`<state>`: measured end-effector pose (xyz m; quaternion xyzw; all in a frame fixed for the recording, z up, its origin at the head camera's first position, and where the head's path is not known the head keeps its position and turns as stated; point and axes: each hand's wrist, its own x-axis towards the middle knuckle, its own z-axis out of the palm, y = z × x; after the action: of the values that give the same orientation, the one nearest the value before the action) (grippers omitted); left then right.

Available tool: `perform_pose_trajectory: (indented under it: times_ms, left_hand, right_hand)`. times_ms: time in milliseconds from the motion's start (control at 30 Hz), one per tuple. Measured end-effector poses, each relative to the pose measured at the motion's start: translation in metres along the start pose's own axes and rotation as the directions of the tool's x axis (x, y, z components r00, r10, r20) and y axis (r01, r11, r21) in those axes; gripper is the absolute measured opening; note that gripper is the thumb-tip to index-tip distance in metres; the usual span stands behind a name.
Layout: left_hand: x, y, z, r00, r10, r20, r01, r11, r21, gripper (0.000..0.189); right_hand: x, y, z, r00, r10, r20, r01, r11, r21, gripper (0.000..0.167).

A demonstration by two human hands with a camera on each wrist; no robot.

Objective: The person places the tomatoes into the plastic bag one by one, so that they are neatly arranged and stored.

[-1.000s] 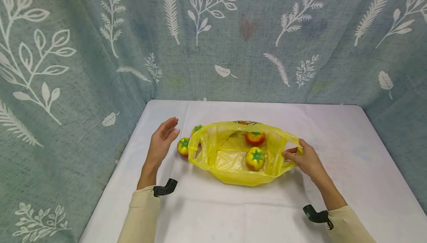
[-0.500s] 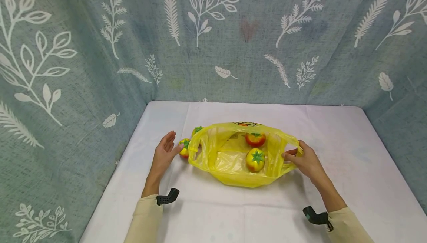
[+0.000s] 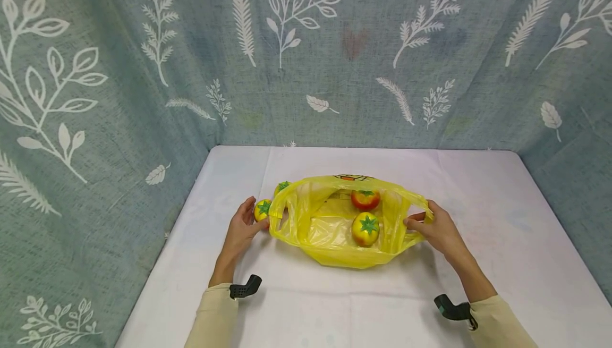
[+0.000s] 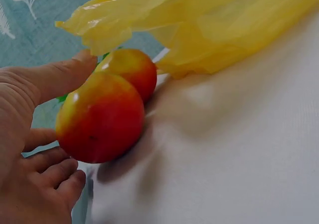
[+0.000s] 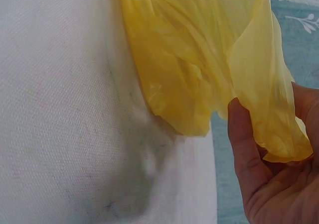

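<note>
A yellow plastic bag [image 3: 330,255] stands with its mouth spread on the table. Inside it lie two red-and-yellow tomatoes with green star-shaped tops, a nearer tomato [image 3: 365,229] and a farther tomato [image 3: 365,200]. My right hand [image 3: 441,226] holds the bag's right handle [image 5: 279,129] between thumb and fingers. At the bag's left side, my left hand [image 3: 240,231] is spread around an outside tomato [image 4: 102,118], thumb on one side and fingers on the other; firm contact cannot be made out. Behind that one sits another tomato [image 4: 132,69], partly hidden by the bag in the head view.
A white cloth covers the table [image 3: 344,305]. Blue-green curtains [image 3: 363,61] with white leaf prints hang behind it and at both sides. The bag's left handle [image 4: 107,27] hangs close above the outside tomatoes.
My left hand has come down and to the right, from beside the outside tomatoes to around the nearer one. The right hand and the bag have stayed almost still.
</note>
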<state>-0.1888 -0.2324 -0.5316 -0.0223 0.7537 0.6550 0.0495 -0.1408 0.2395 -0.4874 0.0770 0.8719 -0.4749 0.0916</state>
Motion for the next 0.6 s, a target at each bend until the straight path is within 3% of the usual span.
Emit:
perform_pose_trajectory:
  times_ms: [367, 600]
  left_hand:
    - [0.002, -0.012, 0.009, 0.998, 0.053, -0.020, -0.054, 0.998, -0.029, 0.081]
    - [0.003, -0.015, 0.012, 0.996, 0.079, -0.031, -0.078, 0.997, 0.018, 0.078]
  right_hand:
    - [-0.001, 0.000, 0.000, 1.000, 0.009, 0.000, -0.009, 1.000, 0.008, 0.070]
    - [0.000, 0.000, 0.000, 1.000, 0.013, 0.002, -0.013, 1.000, 0.012, 0.071]
